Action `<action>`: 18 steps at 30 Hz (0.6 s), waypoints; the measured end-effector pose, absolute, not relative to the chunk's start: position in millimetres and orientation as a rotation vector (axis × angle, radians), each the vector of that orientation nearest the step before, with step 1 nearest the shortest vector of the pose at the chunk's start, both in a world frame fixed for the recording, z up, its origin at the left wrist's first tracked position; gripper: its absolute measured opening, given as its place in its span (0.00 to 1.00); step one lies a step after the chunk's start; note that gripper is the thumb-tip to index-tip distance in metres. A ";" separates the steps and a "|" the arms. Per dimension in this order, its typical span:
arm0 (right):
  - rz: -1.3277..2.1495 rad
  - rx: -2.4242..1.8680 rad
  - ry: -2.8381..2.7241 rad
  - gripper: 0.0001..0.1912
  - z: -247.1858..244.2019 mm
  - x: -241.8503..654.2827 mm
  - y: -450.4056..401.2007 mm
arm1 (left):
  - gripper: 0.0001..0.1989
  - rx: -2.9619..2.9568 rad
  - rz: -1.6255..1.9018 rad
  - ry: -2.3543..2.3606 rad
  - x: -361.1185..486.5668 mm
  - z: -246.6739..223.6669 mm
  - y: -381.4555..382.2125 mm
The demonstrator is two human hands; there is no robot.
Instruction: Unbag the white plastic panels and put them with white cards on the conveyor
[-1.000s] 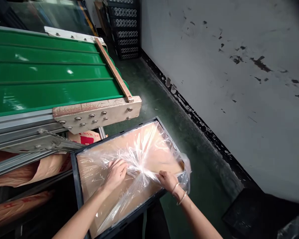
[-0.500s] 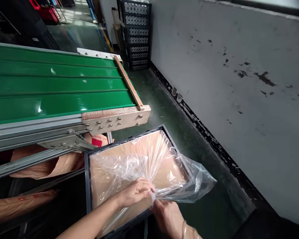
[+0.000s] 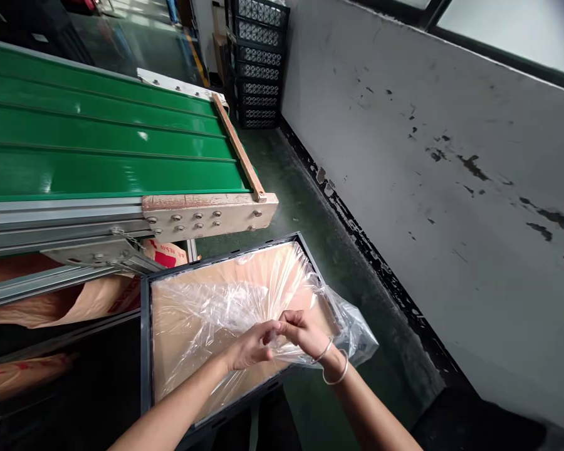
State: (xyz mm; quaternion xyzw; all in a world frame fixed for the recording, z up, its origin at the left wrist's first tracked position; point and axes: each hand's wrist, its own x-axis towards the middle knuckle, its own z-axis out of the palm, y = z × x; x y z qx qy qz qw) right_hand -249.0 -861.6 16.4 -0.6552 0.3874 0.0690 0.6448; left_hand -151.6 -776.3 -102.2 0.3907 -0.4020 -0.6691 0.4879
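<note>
Clear plastic film, likely a bag, is gathered in pleats over a brown cardboard sheet inside a dark crate. My left hand is closed around the bunched film near the crate's front side. Right against it, my right hand pinches at the same gathered spot, fingertips meeting the left ones. Two bracelets circle the right wrist. The twisted neck of the film is mostly hidden behind the fingers. A loose part of the film hangs over the crate's right edge.
A green conveyor belt with a wooden bar across its end stands at the left. Brown paper sacks lie under its frame. Black crates are stacked at the back beside a chipped grey wall.
My right hand has moved up and left, from below the gathered film to over it beside the left hand. The view has shifted, so the crate sits slightly further left.
</note>
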 end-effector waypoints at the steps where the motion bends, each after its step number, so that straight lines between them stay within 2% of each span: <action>1: 0.177 -1.531 0.870 0.17 15.8 -245.7 -863.1 | 0.28 0.953 -1.617 -0.960 -155.6 -102.7 -777.6; 4: 0.155 -1.661 0.868 0.16 5.7 -238.1 -868.3 | 0.21 0.983 -1.589 -0.854 -162.8 -102.8 -778.3; 7: 0.049 -1.559 0.931 0.23 -15.4 -244.0 -876.0 | 0.23 1.065 -1.558 -0.714 -162.3 -102.9 -773.1; 9: 0.099 -1.477 0.931 0.25 -30.0 -257.9 -880.8 | 0.24 1.105 -1.548 -0.584 -161.9 -104.2 -769.1; 13: 0.161 -1.523 0.981 0.21 -45.2 -292.2 -883.9 | 0.24 1.162 -1.528 -0.365 -165.7 -109.2 -765.1; 18: 0.043 -1.580 1.062 0.19 -48.3 -302.2 -876.3 | 0.24 1.186 -1.524 -0.374 -168.6 -109.1 -767.2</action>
